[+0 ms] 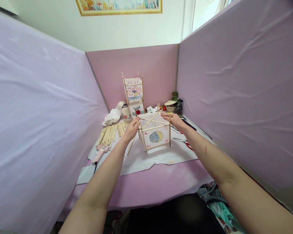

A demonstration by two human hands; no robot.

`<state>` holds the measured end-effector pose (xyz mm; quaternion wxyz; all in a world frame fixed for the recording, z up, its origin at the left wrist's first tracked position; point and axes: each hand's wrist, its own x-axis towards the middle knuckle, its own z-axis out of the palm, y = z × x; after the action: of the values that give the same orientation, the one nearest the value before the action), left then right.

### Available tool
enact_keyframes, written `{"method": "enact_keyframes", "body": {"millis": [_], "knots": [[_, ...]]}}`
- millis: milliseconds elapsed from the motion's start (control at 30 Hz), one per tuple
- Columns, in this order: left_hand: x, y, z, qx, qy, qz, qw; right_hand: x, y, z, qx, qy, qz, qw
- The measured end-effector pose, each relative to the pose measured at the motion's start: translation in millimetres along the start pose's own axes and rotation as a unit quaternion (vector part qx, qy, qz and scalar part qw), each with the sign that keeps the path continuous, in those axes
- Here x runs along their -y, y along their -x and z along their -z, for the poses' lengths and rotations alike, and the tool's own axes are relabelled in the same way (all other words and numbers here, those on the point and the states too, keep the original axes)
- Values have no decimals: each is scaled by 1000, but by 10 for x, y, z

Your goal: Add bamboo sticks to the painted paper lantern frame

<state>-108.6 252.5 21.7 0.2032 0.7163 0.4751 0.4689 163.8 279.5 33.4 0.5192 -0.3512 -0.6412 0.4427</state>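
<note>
On the pink-draped counter [146,185], a box-shaped frame of pale wooden sticks [156,136], its white front panel bearing a blue-and-yellow moon, stands between the two hands, slanting sticks across its top and pale panels visible inside. Behind the frame, left to right: a white cylindrical jar with a red mark [126,112], contents impossible to make out; a tall two-tier stick tower with painted white panels [134,92]; and a cream bowl under a pale lid [171,108], its inside unseen. Left of the frame, the cord of a pink pistol-shaped glue gun [100,154] is lost by the forearm; the tower's base is hidden behind the frame; to the right, red-handled metal scissors [184,141] are partly covered by the other forearm. The left hand [132,130] reaches up to the frame's upper left corner, fingers together; the right hand [175,121] bends over its upper right side, fingers pointing inward. How firmly either grips, I cannot tell.
</note>
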Motion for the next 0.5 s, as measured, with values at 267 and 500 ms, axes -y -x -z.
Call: {"method": "enact_keyframes", "body": {"millis": [267,500], "knots": [[-63,29,33,3,11,14,1000,-24,-75,43,23,26,5,999],[6,48,11,-42,17,-10,999,-44,-112,83,-1,-39,-1,999]]}}
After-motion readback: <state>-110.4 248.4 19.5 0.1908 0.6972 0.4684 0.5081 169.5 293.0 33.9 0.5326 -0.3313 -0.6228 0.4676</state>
